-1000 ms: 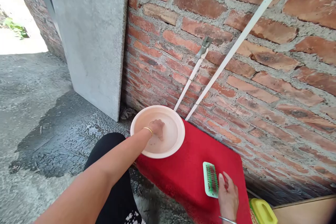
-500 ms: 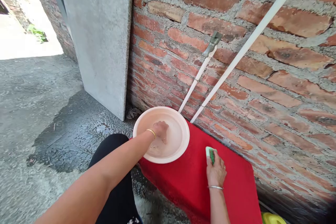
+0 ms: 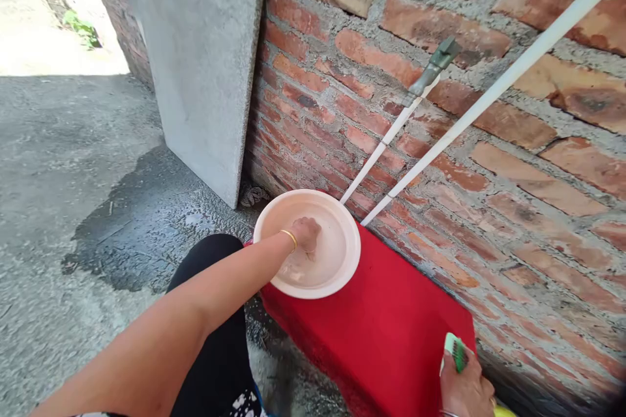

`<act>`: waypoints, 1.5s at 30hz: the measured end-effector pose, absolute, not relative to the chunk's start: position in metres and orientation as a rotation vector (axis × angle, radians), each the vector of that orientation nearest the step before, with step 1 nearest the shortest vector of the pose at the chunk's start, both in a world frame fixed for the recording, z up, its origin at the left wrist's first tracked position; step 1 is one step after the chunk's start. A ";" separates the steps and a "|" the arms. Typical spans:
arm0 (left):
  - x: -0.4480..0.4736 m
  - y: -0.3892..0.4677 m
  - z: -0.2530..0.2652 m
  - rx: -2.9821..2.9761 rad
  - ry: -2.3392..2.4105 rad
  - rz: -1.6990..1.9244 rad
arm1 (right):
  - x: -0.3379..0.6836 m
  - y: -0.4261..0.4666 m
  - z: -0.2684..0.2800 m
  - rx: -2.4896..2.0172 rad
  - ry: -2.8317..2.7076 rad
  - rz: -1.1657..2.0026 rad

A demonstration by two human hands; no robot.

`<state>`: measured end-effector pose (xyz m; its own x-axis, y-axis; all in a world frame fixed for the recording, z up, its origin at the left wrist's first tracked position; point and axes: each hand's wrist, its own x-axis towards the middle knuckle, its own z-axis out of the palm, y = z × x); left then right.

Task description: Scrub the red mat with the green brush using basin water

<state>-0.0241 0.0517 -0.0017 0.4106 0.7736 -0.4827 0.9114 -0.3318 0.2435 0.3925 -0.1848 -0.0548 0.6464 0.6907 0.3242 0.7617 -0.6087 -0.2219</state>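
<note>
Moves light-green plastic brush [image 3: 456,350] toward right end of red cloth-covered bench [image 3: 391,313], gripping in right hand [image 3: 467,388], probably freeing left hand [image 3: 305,233] inside round pale-pink plastic basin [image 3: 354,251]; can't tell left's grip.

basin [image 3: 313,292] on table's [image 3: 386,313] left end | brush [image 3: 450,344] near right end | wall [image 3: 440,208] behind table | slab [image 3: 200,65] left of basin

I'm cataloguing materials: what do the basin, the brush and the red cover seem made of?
Basin: probably plastic; smooth, faint sheen, rounded rim.
Brush: likely plastic, with a pale green base and darker green bristles; the right hand hides much.
Red cover: probably fabric; matte, soft-looking, draping over the edge.
</note>
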 end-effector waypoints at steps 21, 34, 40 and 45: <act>-0.024 0.051 -0.004 2.218 1.425 -0.437 | 0.341 -0.231 -0.071 -2.298 -1.584 -0.097; -0.028 0.050 -0.003 2.219 1.441 -0.428 | 0.240 -0.092 -0.066 -2.312 -1.665 -0.089; -0.026 0.049 0.000 2.223 1.443 -0.412 | 0.255 -0.197 -0.076 -1.984 -1.986 0.085; -0.024 0.050 0.002 2.180 1.448 -0.383 | 0.349 -0.213 -0.065 -2.281 -1.665 -0.108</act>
